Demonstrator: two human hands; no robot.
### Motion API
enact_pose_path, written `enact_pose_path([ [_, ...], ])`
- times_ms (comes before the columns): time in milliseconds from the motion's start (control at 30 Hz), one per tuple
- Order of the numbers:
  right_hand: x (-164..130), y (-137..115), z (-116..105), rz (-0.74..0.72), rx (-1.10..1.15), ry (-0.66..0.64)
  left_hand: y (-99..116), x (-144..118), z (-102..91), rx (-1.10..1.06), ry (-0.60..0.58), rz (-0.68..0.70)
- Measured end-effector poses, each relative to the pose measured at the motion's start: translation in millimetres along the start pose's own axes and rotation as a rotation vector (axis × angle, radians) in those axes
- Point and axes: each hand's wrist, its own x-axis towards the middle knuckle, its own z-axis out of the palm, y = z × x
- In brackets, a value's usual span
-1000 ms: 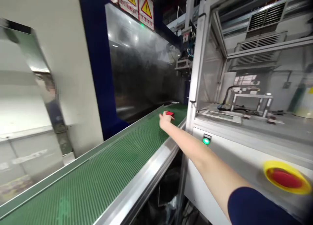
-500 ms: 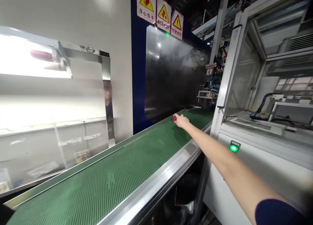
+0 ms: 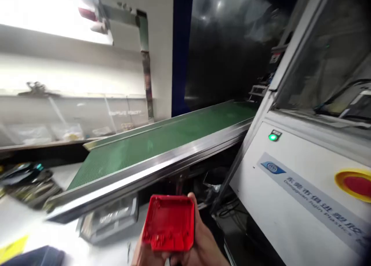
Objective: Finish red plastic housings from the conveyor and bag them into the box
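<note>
A red plastic housing (image 3: 172, 221), open and shallow like a small box, faces me at the bottom centre of the view. Small moulded ribs and posts line its lower edge. My right hand (image 3: 204, 239) is closed on its right side, thumb along the edge. On the lower left, my left hand (image 3: 141, 248) grips it too; most of those fingers are hidden behind the part. Beyond the hands, the green ribbed conveyor belt (image 3: 174, 131) slopes up to the right, apart from them.
At right stands a white machine cabinet (image 3: 275, 196) with a lit green button (image 3: 273, 137) and a red emergency stop (image 3: 355, 184). The conveyor's metal side rail (image 3: 150, 167) runs just ahead of the hands. A grey bin (image 3: 111, 217) sits beneath it.
My right hand has drawn back from over the belt to close in front of me, bringing the red part. My left hand has come into view on it. The view has tilted down.
</note>
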Motion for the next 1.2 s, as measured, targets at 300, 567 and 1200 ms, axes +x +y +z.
enact_pose_path([
  [300,-155,63,-56,0.250,-0.386,0.250,-49,-131,26.1,-0.302,0.212,-0.070],
  [567,-129,4,-39,0.446,-0.554,-0.299,-64,-169,37.2,-0.193,-0.077,-0.562],
  [1200,-134,32,-22,0.504,-0.540,-0.161,-69,-161,14.8,-0.221,-0.178,-0.700],
])
